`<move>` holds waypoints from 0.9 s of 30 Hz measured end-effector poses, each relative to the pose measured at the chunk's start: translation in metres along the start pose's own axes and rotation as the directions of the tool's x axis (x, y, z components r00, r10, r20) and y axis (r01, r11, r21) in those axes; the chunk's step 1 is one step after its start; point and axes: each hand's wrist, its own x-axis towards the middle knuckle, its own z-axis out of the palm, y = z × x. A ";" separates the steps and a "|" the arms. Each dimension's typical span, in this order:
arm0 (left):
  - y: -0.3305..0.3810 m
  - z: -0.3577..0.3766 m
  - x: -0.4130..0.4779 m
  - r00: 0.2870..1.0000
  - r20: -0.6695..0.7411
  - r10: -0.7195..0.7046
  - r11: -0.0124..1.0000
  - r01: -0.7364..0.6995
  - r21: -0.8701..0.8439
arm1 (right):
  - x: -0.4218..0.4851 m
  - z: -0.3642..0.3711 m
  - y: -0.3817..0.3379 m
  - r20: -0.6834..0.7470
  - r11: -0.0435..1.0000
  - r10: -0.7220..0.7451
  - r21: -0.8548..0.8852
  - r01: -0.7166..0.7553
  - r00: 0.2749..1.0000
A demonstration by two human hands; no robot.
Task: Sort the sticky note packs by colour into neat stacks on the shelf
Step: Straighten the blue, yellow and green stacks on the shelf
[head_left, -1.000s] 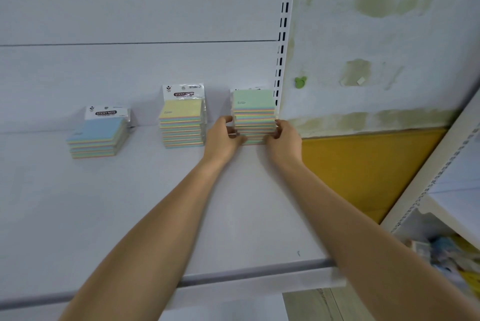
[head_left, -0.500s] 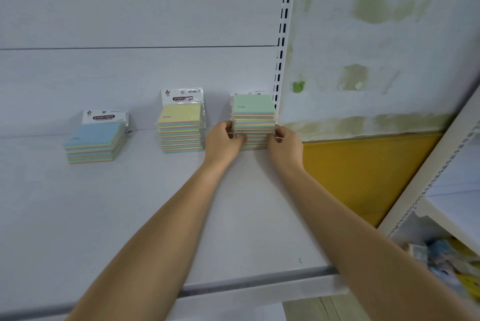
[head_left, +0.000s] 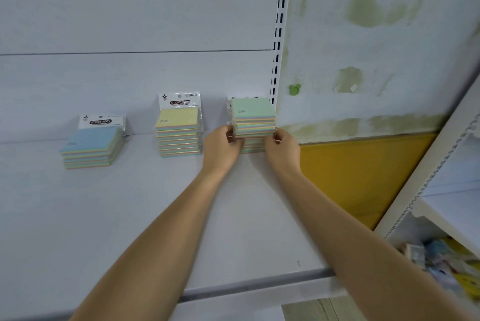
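Three stacks of sticky note packs stand along the back of the white shelf [head_left: 130, 217]. The blue-topped stack [head_left: 92, 146] is at the left and is the lowest. The yellow-topped stack [head_left: 178, 133] is in the middle. The green-topped stack [head_left: 253, 115] is at the right, close to the slotted upright. My left hand [head_left: 223, 148] presses the green stack's left side and my right hand [head_left: 281, 149] presses its right side, fingers on the middle packs. The lower packs of that stack are partly hidden behind my hands.
A white slotted upright [head_left: 279, 35] rises just right of the green stack. Beyond it are a stained wall and a yellow panel [head_left: 363, 170]. A second white shelf unit [head_left: 441, 191] stands at the right, with mixed items low down [head_left: 441, 263].
Both hands have shifted slightly higher on the sides of the green-topped stack. The stacks stay where they were.
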 end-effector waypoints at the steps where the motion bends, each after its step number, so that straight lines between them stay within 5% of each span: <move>1: 0.001 0.000 -0.001 1.000 -0.007 -0.003 1.000 0.003 -0.011 | -0.001 -0.001 -0.001 -0.002 1.000 0.006 0.010 -0.006 1.000; 27: 0.001 0.000 0.002 0.991 -0.097 -0.096 0.986 0.081 -0.145 | 0.006 0.001 0.003 -0.033 0.996 0.021 0.082 -0.018 0.999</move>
